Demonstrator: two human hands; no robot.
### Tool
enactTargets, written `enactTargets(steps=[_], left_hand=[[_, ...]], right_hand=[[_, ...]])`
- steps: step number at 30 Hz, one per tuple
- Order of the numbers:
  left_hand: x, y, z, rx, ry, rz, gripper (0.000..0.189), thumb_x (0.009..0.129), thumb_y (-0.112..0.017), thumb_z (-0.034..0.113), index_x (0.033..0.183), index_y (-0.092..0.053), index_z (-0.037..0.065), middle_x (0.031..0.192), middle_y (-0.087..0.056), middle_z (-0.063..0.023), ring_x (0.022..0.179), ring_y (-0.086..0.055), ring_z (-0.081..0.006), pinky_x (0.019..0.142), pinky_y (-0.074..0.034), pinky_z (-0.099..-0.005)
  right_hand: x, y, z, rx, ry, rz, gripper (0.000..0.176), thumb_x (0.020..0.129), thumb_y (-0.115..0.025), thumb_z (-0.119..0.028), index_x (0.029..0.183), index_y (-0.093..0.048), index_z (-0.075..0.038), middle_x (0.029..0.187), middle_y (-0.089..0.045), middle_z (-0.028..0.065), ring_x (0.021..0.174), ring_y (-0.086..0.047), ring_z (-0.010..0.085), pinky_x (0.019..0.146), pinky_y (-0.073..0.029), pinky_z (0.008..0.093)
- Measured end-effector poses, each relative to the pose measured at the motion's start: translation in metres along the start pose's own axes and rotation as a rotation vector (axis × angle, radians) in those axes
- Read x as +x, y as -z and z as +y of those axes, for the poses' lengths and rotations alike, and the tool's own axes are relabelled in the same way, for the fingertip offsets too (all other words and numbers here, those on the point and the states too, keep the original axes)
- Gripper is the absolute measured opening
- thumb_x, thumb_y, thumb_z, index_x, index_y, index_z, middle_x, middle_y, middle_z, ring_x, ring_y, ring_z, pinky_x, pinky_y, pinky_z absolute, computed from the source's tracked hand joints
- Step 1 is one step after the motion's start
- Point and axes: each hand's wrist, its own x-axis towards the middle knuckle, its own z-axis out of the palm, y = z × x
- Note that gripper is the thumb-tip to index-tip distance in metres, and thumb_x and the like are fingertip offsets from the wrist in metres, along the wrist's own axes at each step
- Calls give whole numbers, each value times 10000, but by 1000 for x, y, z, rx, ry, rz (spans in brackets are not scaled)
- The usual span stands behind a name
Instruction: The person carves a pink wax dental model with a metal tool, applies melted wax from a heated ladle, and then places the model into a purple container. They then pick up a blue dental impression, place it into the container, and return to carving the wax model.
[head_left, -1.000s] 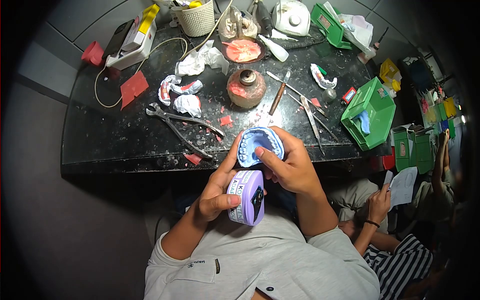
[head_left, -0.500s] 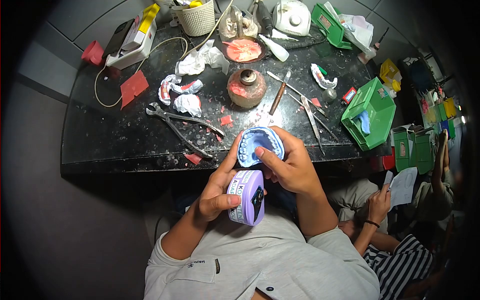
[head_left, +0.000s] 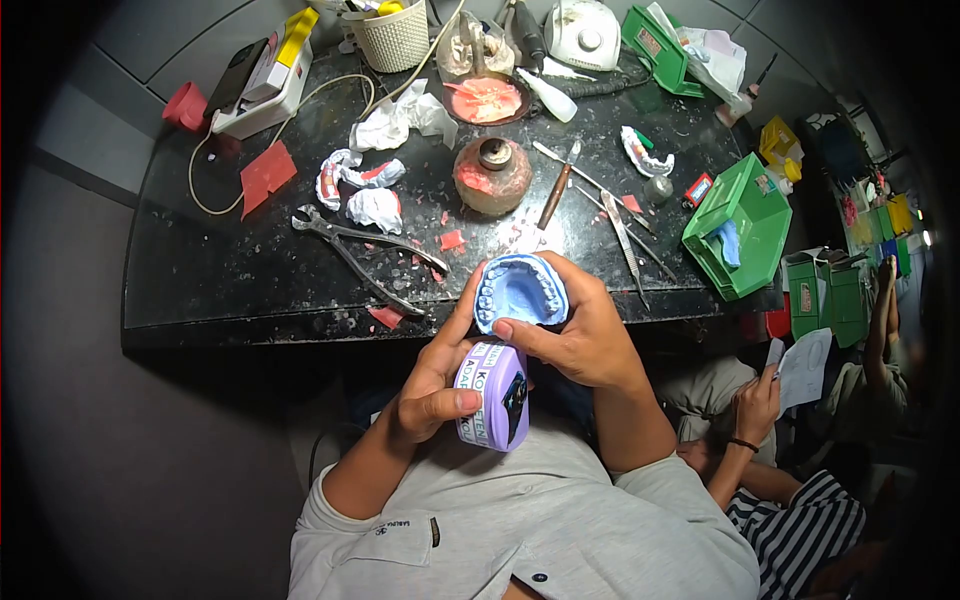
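The blue model (head_left: pixel 527 298) is up in the hands, in front of the near edge of the desk (head_left: pixel 220 310), with its row of teeth facing up. The right hand (head_left: pixel 588 335) pinches it, the thumb at the lower rim and the other fingers around the right side. The left hand (head_left: pixel 430 390) seems to do two jobs: its grip appears closed around the purple case (head_left: pixel 503 425), with the thumb over its side, while the forefinger lies along the model's left side. Here I see the main risk: if the right thumb slides off the rim, that forefinger alone would probably not keep the model, and it could fall and chip a tooth. The case, just below, could also knock the rim if the left wrist turns. Too strong pressing of the thumb may damage the rim, if it is weak. On the desk, the pliers (head_left: pixel 318 226), wax scraps (head_left: pixel 452 240) and round pot (head_left: pixel 490 190) are near, so a careless lowering could scratch or dirty the model.
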Motion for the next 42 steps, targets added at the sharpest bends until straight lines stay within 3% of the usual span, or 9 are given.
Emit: enactTargets(steps=[9, 17, 21, 26, 28, 31, 35, 39, 42], left_hand=[[1, -1, 3, -2, 3, -5, 1291, 651, -758, 387, 1616, 43, 82, 1413, -465, -250, 1125, -635, -305, 963, -547, -433], [-3, 1, 4, 21, -17, -54, 1262, 684, -758, 386, 1617, 34, 78, 1376, -498, -256, 1098, -652, -301, 954, -548, -421], [-7, -2, 11, 31, -16, -93, 1246, 701, -754, 395, 1616, 29, 74, 1290, -566, -263, 1031, -683, -299, 937, -552, -398], [-11, 2, 9, 25, -333, 146, 1101, 817, -685, 445, 1592, -57, -23, 1147, -648, -223, 1015, -689, -267, 913, -556, -368], [-12, 4, 12, 165, -424, 258, 974, 860, -668, 408, 1570, -183, -50, 1181, -632, -184, 1081, -650, -224, 989, -501, -343], [-12, -4, 11, 235, -500, 332, 843, 888, -736, 263, 1543, -302, -42, 1285, -565, -119, 1179, -541, -157, 1060, -403, -313], [-14, -9, 4, 323, -438, 368, 963, 806, -814, 503, 1466, -393, -57, 1248, -572, -114, 1116, -581, -149, 975, -475, -290], [-13, -5, -1, 481, -514, 321, 991, 812, -779, 571, 1463, -378, -60, 1253, -567, -134, 1132, -580, -158, 960, -488, -301], [-9, -11, 1, 381, -489, 268, 1078, 795, -677, 714, 1466, -358, -68, 1281, -558, -129, 1180, -570, -192, 989, -487, -337]], right_hand=[[-2, 1, -10, 28, -102, -24, 381, 871, -787, -96, 1183, -599, 16, 963, -687, 42, 876, -634, 75, 769, -528, 250], [-3, 3, -7, 51, -68, -30, 325, 929, -718, -114, 1204, -590, 3, 864, -652, 11, 605, -549, 26, 518, -436, 188], [-4, 3, -8, 98, -28, -8, 318, 942, -679, -80, 1228, -572, 7, 869, -656, 17, 635, -590, 35, 532, -463, 191], [-5, -1, -16, 181, 20, -57, 479, 927, -661, -20, 1367, -471, 0, 1010, -656, 74, 792, -677, 106, 560, -514, 201], [-7, -1, -21, 174, -35, -102, 655, 879, -734, -20, 1442, -398, -14, 1149, -618, 99, 900, -666, 129, 639, -534, 225], [-12, -8, -23, 15, 103, -176, 1047, 705, -939, -171, 1521, -297, -34, 1284, -551, 92, 1156, -569, 165, 942, -487, 314], [-15, -24, -32, -524, 331, -219, 1241, 511, -993, -371, 1499, -317, -41, 1383, -491, 199, 1284, -515, 361, 1085, -404, 427], [-19, -31, -34, -658, 310, -127, 1013, 631, -924, -149, 1471, -365, -59, 1337, -530, 220, 1234, -553, 397, 1039, -450, 437], [-20, -27, -37, -473, 329, -24, 760, 734, -843, -81, 1393, -467, -31, 1139, -672, 172, 1051, -686, 302, 924, -526, 378]])
